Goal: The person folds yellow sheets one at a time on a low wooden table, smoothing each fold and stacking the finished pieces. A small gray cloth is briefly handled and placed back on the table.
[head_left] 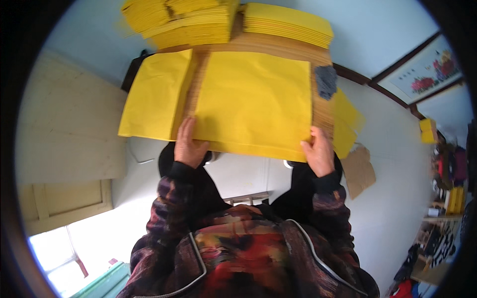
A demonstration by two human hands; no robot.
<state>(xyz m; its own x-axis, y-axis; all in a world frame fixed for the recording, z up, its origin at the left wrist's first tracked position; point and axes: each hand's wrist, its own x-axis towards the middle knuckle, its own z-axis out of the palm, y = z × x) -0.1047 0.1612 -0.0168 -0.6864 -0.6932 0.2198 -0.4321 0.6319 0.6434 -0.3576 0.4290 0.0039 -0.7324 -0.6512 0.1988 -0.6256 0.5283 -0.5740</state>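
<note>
A broad yellow sheet (256,99) is framed at its near corners by the left hand (190,148) and the right hand (319,152), and is spread beyond them over a wooden tabletop (278,43). Its slightly longer axis is laid from hand to hand; neither is clearly nearer. In both hands, thumb and fingers are parted around a corner; whether paper is pinched cannot be told. Its surface is faintly rippled, with a narrow creased band along the near edge. A thick yellow stack (156,94) is set beyond the left hand, a grey cloth (326,82) beyond the right.
</note>
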